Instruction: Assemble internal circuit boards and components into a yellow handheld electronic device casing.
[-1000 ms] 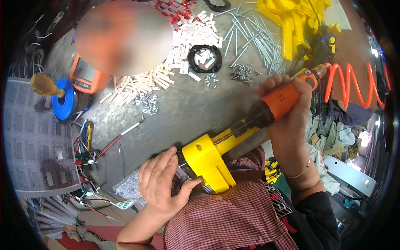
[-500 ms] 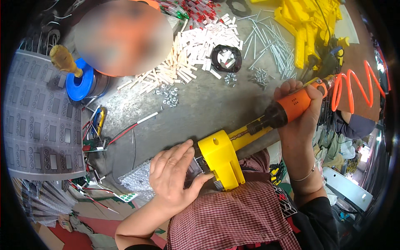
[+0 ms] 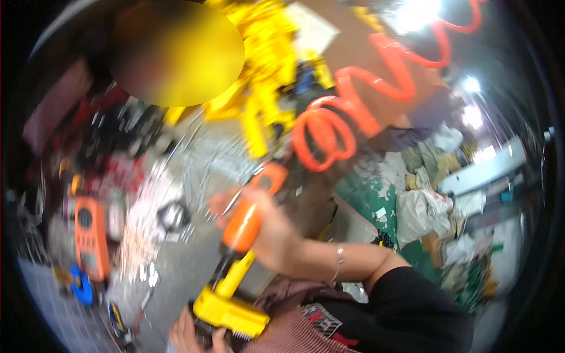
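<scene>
Motion blurs this view. An orange and black power screwdriver (image 3: 241, 226) rests in my right hand (image 3: 268, 226), which is wrapped round its body. Some of that hand's fingers reach toward the screws, and a thin silvery line shows by them; whether they pinch it I cannot tell. Below, my left hand (image 3: 187, 332) grips a yellow plastic housing (image 3: 232, 315) at its dark end, partly cut off by the lower edge. The screwdriver's dark front end points down at the housing, alongside its yellow handle part.
A coiled orange hose (image 3: 329, 135) runs up from the screwdriver. Long screws (image 3: 215, 159) lie near a pile of yellow plastic parts (image 3: 271, 53). Leftward are a black ring (image 3: 173, 215), pale small pieces (image 3: 144, 235), an orange meter (image 3: 91, 238) and a blue spool (image 3: 81, 285).
The view has swung right, so the bench things sit further left and lower. My right hand's fingers have loosened partly from the screwdriver and stretch toward the long screws.
</scene>
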A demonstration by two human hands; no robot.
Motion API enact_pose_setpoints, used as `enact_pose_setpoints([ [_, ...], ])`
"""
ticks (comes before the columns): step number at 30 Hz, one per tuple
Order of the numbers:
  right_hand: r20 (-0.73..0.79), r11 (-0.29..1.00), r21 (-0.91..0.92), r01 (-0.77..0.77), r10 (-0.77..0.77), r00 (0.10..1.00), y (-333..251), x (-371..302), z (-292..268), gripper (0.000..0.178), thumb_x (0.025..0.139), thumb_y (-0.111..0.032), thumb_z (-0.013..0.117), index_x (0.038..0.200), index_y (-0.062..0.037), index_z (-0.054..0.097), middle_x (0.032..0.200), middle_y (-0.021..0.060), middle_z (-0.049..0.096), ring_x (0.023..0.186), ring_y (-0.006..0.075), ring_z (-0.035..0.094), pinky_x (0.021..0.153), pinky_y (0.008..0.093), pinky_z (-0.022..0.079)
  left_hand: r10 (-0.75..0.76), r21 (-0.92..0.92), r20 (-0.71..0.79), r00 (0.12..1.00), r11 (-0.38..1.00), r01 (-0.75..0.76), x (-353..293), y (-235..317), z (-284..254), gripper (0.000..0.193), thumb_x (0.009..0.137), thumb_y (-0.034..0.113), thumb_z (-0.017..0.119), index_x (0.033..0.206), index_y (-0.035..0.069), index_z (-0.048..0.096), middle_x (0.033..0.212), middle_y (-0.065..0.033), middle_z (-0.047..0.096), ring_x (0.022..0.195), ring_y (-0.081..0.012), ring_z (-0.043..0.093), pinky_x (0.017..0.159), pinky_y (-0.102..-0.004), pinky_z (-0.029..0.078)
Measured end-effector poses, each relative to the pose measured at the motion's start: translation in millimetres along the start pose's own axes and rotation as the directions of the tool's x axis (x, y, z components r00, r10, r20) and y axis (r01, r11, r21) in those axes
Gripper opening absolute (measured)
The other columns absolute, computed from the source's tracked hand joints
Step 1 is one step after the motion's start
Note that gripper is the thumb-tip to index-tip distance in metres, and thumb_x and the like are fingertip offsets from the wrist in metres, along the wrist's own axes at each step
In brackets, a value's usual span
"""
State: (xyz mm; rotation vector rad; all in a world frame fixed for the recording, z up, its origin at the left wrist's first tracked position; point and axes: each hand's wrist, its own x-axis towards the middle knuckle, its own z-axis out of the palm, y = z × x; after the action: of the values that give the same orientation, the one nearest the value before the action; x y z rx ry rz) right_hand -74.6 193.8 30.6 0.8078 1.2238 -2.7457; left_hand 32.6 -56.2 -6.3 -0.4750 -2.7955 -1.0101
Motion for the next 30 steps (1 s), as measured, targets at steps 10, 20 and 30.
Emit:
enact_pose_setpoints([
  [10,0.509,-0.584,-0.736,-0.342,-0.811,0.287,-311,-23,-133,0.069,0.075,0.006,0.063,0.139,-0.0136,0.048,0.087,0.0148,0.061,0.068,0.0257,0.060,0.063,0.0372,0.052,-0.045,0.291,0.046,0.998,0.956,0.029,-19,5,-20,0.089,0.069,0.048,0.079,0.133,-0.005,0.048,0.128,-0.0229,0.056,0.113,-0.0430,0.052,0.101,-0.0517,0.038],
  [20,0.230,-0.217,-0.852,-0.477,-0.973,0.031,-509,62,-286,0.095,0.070,-0.083,0.058,0.116,-0.0009,0.068,0.110,0.0203,0.069,0.104,0.0327,0.065,0.093,0.0412,0.047,-0.200,0.260,0.094,0.975,0.950,0.170,1,12,-22,0.103,0.047,0.029,0.089,0.137,0.001,0.046,0.125,-0.0174,0.053,0.116,-0.0376,0.049,0.100,-0.0488,0.038],
  [30,0.493,-0.405,-0.762,-0.505,-0.868,-0.048,-486,56,-285,0.072,0.084,-0.062,0.061,0.128,-0.0057,0.061,0.123,0.0140,0.066,0.113,0.0337,0.061,0.100,0.0431,0.043,-0.111,0.195,0.001,0.994,0.975,0.109,-13,3,-13,0.084,0.051,0.015,0.087,0.127,0.003,0.053,0.120,-0.0157,0.054,0.110,-0.0371,0.051,0.096,-0.0468,0.041],
])
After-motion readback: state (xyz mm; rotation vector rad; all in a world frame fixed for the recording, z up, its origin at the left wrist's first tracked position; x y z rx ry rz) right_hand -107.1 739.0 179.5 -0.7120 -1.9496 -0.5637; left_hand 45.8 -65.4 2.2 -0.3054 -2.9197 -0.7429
